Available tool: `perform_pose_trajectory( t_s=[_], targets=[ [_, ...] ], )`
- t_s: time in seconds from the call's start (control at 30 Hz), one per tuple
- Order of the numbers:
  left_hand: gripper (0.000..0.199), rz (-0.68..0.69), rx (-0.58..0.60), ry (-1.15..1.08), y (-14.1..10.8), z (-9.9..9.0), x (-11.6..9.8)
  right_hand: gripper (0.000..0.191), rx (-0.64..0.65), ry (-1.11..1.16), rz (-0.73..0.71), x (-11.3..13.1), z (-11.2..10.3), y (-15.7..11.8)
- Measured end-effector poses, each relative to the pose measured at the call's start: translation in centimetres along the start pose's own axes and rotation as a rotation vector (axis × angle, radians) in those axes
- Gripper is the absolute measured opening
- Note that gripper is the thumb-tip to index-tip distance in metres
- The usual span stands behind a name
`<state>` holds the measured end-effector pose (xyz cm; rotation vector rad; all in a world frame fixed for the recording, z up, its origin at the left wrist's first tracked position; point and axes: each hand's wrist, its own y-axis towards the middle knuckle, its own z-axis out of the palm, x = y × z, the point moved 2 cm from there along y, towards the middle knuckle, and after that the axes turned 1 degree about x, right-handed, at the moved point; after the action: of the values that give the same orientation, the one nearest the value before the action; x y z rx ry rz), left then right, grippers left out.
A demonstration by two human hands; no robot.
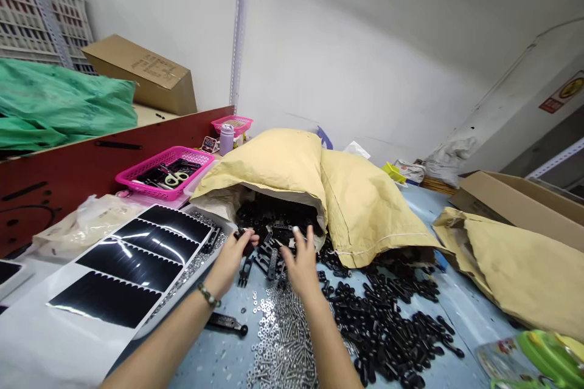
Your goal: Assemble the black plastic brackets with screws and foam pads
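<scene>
Head view: left hand (229, 260) closing tightly on a black part (245, 244) near the mouth of a paper sack (365, 206), right hand (301, 268) hovering half-open and empty just above loose black parts (269, 261), steel bolts (283, 340) lying spread just below.

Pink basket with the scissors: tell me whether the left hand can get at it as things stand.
Probably yes. The left hand holds a black part, but only the printed sheets and a plastic bag lie before the basket, both low, so the way looks free.
</scene>
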<state>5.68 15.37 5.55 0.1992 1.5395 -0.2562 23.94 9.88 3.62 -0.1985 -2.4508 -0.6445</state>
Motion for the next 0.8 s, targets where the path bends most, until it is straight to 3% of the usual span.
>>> perform_pose_trajectory(
  t_s=[0.07,0.17,0.27,0.4,0.5,0.67,0.8],
  targets=[
    [0.047,-0.028,0.043,0.044,-0.6,-1.2,-0.5,0.039,0.003,-0.060,0.125,-2.8,-2.3,0.5],
    [0.038,-0.127,0.191,0.135,-2.2,-2.3,0.0,0.028,0.078,-0.115,0.181,-6.5,-5.1,-0.1],
    [0.035,-0.235,0.337,0.221,-3.2,-1.8,1.8,0.022,0.120,-0.182,0.253,-8.2,-5.5,-1.0],
    [0.034,-0.227,0.409,0.334,-1.8,-0.4,4.0,0.008,0.141,-0.258,0.340,-7.8,-2.9,-0.3],
    [0.037,-0.148,0.398,0.400,-0.5,-0.2,4.3,0.014,0.115,-0.291,0.377,-7.4,-1.7,0.9],
    [0.038,-0.094,0.388,0.426,-1.4,-1.4,3.1,0.014,0.070,-0.178,0.352,-7.0,-3.2,0.4],
    [0.033,-0.088,0.445,0.393,-3.4,-1.4,2.0,0.021,0.068,0.074,0.255,-3.7,-3.6,-2.1]
  ],
)
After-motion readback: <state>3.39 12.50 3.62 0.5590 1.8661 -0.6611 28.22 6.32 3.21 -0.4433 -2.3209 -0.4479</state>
